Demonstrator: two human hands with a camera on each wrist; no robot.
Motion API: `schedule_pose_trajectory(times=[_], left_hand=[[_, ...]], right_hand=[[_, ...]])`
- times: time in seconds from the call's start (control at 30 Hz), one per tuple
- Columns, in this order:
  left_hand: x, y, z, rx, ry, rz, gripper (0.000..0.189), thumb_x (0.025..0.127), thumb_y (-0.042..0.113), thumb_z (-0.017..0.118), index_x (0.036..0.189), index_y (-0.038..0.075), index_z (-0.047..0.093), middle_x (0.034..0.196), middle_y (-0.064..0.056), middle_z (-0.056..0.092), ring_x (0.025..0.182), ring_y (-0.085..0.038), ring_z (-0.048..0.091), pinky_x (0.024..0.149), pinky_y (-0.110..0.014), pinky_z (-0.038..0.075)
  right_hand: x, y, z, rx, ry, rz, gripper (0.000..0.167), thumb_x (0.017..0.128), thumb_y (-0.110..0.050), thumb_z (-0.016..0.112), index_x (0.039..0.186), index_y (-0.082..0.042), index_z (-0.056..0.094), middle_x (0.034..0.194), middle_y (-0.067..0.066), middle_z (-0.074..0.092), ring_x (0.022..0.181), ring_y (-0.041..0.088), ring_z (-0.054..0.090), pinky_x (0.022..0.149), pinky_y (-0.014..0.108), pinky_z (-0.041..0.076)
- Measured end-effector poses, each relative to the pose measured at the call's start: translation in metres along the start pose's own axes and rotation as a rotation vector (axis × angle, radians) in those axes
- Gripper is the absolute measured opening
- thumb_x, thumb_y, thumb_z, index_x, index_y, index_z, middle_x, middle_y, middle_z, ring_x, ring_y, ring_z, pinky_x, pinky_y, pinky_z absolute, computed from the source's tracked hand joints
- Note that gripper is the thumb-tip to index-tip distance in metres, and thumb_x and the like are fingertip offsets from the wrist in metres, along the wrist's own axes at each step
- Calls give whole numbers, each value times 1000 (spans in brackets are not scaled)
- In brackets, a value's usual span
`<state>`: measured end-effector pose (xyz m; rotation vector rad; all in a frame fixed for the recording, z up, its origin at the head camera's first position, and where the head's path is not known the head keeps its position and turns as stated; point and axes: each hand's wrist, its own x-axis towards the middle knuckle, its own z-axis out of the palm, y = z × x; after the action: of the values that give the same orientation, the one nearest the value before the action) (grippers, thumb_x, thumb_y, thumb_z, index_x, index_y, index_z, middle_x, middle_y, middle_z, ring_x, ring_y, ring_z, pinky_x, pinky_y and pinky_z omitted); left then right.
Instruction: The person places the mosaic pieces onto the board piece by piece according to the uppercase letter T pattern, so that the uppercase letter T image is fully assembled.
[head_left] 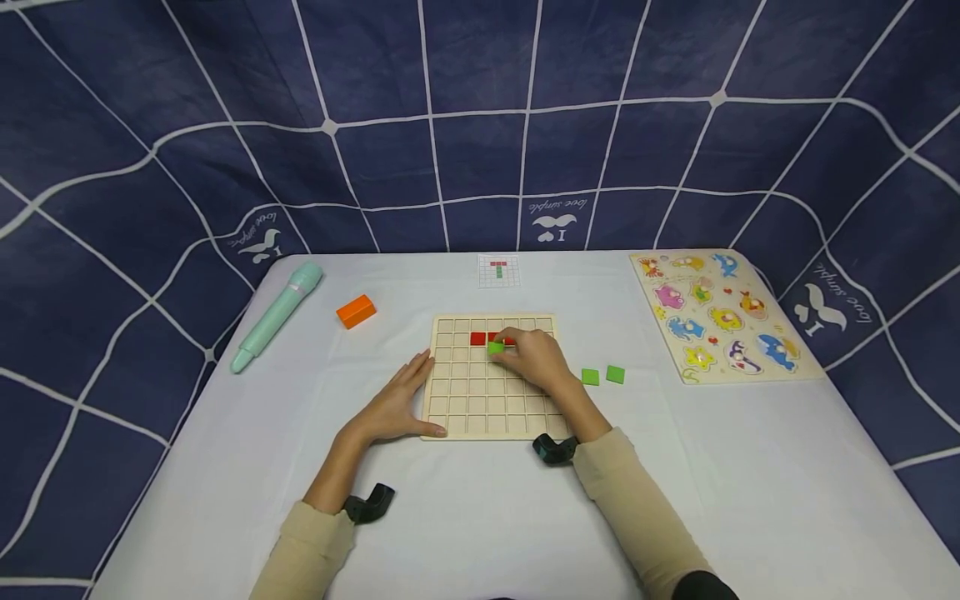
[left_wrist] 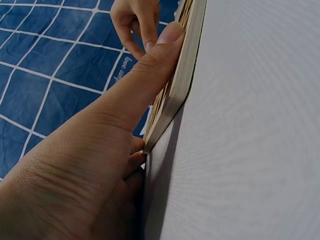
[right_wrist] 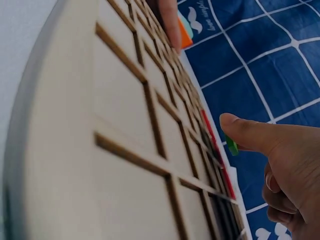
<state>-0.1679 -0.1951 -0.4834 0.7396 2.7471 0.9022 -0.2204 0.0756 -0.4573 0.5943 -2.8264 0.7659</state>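
Note:
A wooden grid board (head_left: 480, 408) lies on the white table, with red square tiles (head_left: 477, 339) in a row near its far side. My right hand (head_left: 534, 360) pinches a green square tile (head_left: 495, 347) between thumb and fingers, just over the board below the red tiles. In the right wrist view that green tile (right_wrist: 231, 145) shows above the board's surface. My left hand (head_left: 393, 402) rests along the board's left edge, its thumb (left_wrist: 155, 62) lying on the near corner and the other fingers spread beside the edge. Part of the red row is hidden by my right hand.
Two green tiles (head_left: 590, 377) lie right of the board. A small pattern card (head_left: 510, 282) with a red and green T sits behind it. An orange block (head_left: 356, 312) and a mint microphone-shaped object (head_left: 273, 321) are at left; an animal puzzle board (head_left: 723, 321) is at right.

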Motion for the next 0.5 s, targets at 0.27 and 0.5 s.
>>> schedule_pose_trajectory(times=[0.27, 0.5], left_hand=[[0, 1, -1, 4, 9, -4, 128, 52, 70, 74, 148, 6, 17, 154, -5, 8, 140, -24, 6, 109, -47, 17], [0, 3, -2, 2, 8, -7, 128, 52, 70, 74, 148, 6, 17, 154, -5, 8, 140, -24, 6, 108, -47, 18]], right_hand=[[0, 4, 11, -22, -13, 12, 33, 78, -40, 72, 103, -17, 70, 91, 2, 70, 83, 19, 64, 75, 35, 49], [0, 4, 11, -32, -8, 9, 34, 78, -41, 72, 102, -18, 70, 90, 2, 70, 83, 20, 64, 75, 34, 49]])
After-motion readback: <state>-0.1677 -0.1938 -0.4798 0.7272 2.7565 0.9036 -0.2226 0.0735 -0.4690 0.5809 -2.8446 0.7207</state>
